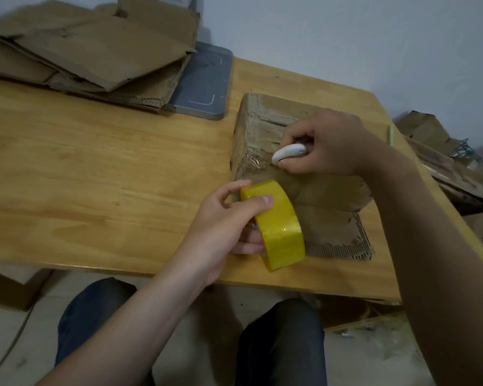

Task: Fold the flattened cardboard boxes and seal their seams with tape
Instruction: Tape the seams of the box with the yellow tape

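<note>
The wooden desk [95,168] spreads under both my hands, most of its bare top lying out to the left of my left hand [226,224]. Far beyond that hand, at the back of the desk, lies the pile of flattened cardboard boxes [89,51], its right end overlapping a grey flat board [204,79] that sits beyond the gap between my hands. Under my right hand [326,143] stands the folded cardboard box [318,190], one flap lying flat on the desk just right of my left hand. Off the desk, to the right of my right forearm, more crumpled cardboard [441,157] is heaped.

My left hand is curled round the yellow tape roll [279,227], thumb on the outer band and fingers through the core, holding it on edge against the near left side of the box. My right hand rests on top of the box, fingers closed tight round a small white cutter [289,153] whose rounded tip points towards my left hand. Just left of that tip a wrinkled strip of clear tape [251,162] shows on the box top
</note>
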`<action>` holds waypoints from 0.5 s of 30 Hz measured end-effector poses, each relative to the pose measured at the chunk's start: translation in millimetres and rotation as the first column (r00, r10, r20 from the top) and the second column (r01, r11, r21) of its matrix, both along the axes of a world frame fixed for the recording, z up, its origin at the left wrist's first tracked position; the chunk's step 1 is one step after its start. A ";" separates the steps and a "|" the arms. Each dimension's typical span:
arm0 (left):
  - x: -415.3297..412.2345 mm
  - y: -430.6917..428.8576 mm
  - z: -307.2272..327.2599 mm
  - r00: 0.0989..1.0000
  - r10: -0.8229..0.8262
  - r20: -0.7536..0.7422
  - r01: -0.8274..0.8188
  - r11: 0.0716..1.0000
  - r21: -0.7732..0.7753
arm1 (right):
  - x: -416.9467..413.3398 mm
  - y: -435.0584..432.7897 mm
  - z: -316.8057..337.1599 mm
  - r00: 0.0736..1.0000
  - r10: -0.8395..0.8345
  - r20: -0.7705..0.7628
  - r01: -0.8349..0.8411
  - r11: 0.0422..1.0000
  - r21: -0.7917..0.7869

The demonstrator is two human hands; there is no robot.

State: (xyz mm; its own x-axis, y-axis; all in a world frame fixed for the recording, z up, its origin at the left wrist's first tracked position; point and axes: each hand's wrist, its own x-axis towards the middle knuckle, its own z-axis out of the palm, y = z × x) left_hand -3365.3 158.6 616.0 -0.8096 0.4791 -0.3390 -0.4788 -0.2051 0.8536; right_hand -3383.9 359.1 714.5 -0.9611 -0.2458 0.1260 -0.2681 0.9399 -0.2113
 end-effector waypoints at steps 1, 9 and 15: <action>0.8 -4.4 1.3 1.000 0.013 -0.006 -0.013 1.000 -0.015 | 1.4 0.4 -1.1 1.000 0.003 -0.005 -0.004 0.999 -0.034; -13.9 -51.0 23.2 0.943 0.129 -0.306 -0.224 0.927 -0.299 | 2.0 -2.2 -14.5 0.994 -0.088 -0.069 0.064 0.953 -0.297; -45.9 -65.9 32.2 0.841 0.113 -0.529 -0.375 0.826 -0.420 | -17.4 18.0 -16.5 0.944 -0.317 -0.087 0.309 0.946 -0.096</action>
